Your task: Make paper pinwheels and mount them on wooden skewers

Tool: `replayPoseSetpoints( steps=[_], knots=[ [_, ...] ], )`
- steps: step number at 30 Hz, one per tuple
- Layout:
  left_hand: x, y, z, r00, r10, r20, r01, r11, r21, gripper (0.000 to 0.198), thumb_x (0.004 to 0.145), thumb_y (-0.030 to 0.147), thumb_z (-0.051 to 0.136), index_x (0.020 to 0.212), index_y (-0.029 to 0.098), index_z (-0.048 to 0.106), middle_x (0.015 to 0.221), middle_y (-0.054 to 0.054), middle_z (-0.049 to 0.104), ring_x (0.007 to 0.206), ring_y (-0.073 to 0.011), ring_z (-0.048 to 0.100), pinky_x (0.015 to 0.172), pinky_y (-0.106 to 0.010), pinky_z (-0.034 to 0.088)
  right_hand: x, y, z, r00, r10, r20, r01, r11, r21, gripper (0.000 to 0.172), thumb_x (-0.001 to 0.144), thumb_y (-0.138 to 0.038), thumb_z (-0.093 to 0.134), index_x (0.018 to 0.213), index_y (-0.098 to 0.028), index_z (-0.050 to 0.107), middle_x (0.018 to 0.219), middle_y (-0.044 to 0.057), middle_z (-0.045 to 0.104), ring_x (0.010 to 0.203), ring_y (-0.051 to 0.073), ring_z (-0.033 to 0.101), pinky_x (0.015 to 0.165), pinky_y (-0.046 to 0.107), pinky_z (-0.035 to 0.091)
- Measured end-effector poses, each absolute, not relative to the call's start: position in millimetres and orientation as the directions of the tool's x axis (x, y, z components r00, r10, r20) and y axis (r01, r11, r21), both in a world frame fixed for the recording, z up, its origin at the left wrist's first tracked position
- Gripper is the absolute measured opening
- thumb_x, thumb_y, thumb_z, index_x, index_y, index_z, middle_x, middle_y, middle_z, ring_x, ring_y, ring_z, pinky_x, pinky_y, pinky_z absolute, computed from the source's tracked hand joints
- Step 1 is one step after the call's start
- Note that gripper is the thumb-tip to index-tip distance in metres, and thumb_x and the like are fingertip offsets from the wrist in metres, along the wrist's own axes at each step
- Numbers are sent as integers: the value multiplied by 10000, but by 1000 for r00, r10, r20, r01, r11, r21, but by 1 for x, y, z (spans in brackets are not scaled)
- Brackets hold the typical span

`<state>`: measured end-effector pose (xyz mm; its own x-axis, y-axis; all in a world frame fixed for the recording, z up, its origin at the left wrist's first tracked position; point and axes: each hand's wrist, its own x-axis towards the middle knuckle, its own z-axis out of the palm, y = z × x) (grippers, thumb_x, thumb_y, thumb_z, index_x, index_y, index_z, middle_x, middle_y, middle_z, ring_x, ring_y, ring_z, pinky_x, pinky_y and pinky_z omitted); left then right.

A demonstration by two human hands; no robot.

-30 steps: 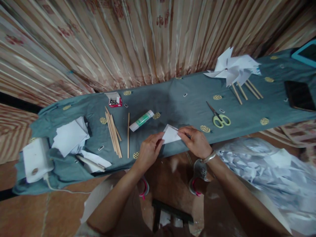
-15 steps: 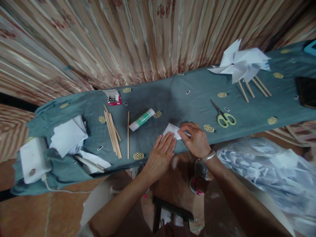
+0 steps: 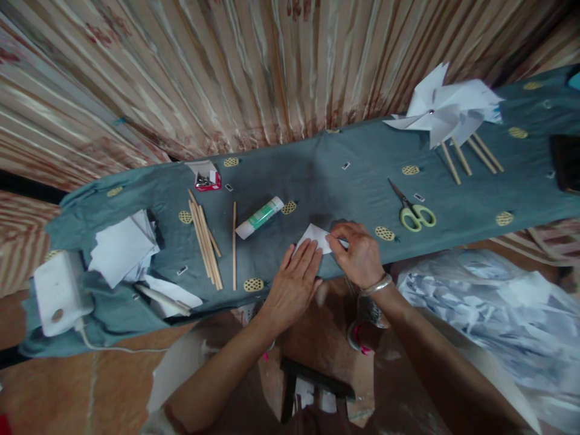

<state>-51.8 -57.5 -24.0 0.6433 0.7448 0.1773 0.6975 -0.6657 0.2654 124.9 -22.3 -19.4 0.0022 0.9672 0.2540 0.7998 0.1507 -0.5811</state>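
A small white piece of paper (image 3: 313, 232), folded to a point at its far side, lies near the table's front edge. My left hand (image 3: 294, 281) rests on it with fingers stretched out, pressing its left side down. At the paper's right edge my right hand (image 3: 360, 254) is closed in a pinch around a thin, pale pen-like thing (image 3: 345, 244), mostly hidden by the fingers. A glue stick (image 3: 260, 217) lies beyond my left hand. To the right of my right hand are scissors (image 3: 414, 214) with green handles.
Wooden sticks (image 3: 206, 241), a single stick (image 3: 234, 248), a box of pins (image 3: 207, 178) and stacked paper (image 3: 122, 244) lie left. Paper pinwheels (image 3: 441, 112) lie back right. A white power strip (image 3: 61, 293) sits at the left edge; a bag of paper scraps (image 3: 471, 308) stands below right.
The view has shifted slightly. Both hands stay on the paper in nearly the same pose, and the things on the table have not moved.
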Motion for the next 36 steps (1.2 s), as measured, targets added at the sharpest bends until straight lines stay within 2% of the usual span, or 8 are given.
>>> replayPoseSetpoints(
  steps=[11,14,18,21,27,36],
  knots=[
    [-52,-57,-25,654,742,151,698,-668,257,547,905,274,510,1385,51,375,1474,-209,403,1412,-306,303,1144,-510,297,124,-22,-19,-26,966,256,830,164,-534,178,890,-267,510,735,-219,584,839,70,658,824,234,563,797,345,448],
    [-51,-57,-25,659,738,145,699,-672,242,566,897,285,524,1384,41,372,1475,-217,398,1415,-310,294,1144,-516,294,124,-26,-21,-27,957,289,828,184,-530,175,896,-342,525,880,-199,625,997,95,673,948,254,574,886,381,447],
    [-51,-57,-24,656,744,123,716,-666,211,568,908,298,503,1400,54,358,1485,-200,390,1413,-299,302,1140,-502,305,126,-33,-29,-6,939,343,841,190,-506,499,863,-501,547,1202,-135,553,1288,173,565,1176,315,494,989,479,408],
    [-49,-57,-22,659,744,109,720,-666,197,565,909,290,501,1404,58,360,1494,-190,379,1412,-297,305,1144,-493,300,127,-38,-33,5,944,330,859,165,-485,598,870,-549,509,1288,-121,493,1353,193,508,1225,328,458,995,509,398],
    [-54,-56,-24,668,735,122,709,-677,199,561,905,272,505,1400,49,363,1485,-196,393,1408,-294,317,1142,-485,308,132,-39,-35,3,959,282,875,134,-466,564,914,-531,430,1312,-136,483,1391,191,475,1260,335,430,995,522,387],
    [-98,-65,-21,623,766,160,740,-643,196,519,912,259,505,1385,80,390,1456,-188,439,1383,-284,369,1120,-488,345,161,-41,-40,39,938,345,858,146,-493,505,911,-498,464,1300,-179,515,1370,179,496,1248,339,465,1012,537,383]
  ],
)
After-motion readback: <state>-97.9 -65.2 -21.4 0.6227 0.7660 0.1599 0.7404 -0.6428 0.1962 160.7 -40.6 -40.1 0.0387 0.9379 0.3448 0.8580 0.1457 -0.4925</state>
